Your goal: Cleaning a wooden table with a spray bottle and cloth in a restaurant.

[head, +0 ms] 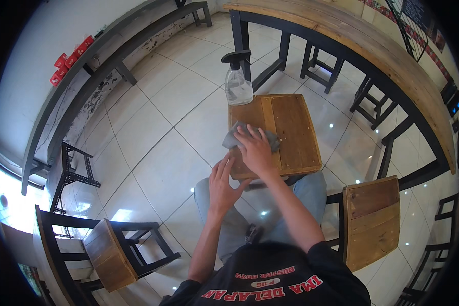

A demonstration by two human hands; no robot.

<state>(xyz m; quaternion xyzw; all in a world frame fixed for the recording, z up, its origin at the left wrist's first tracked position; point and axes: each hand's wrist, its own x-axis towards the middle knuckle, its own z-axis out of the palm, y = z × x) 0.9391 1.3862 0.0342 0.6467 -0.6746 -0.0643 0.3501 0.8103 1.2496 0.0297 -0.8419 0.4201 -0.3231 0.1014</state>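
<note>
Under my right hand (255, 152) a grey cloth (231, 138) lies bunched on the wooden top of a stool (296, 130). My fingers are spread flat over the cloth and press it near the top's left side. My left hand (223, 183) holds nothing; its fingers are apart, with the tips at the stool's near left edge. A clear spray bottle (238, 88) with a black trigger head stands upright on the far left corner of the stool top. Liquid shows inside the bottle.
A long wooden table (329, 30) on dark legs curves along the far right, with stools (323, 67) beneath it. Another wooden stool (373, 223) stands at my right, and a tilted-looking one (111, 256) at my left. Red containers (70, 60) sit on a wall shelf (111, 30).
</note>
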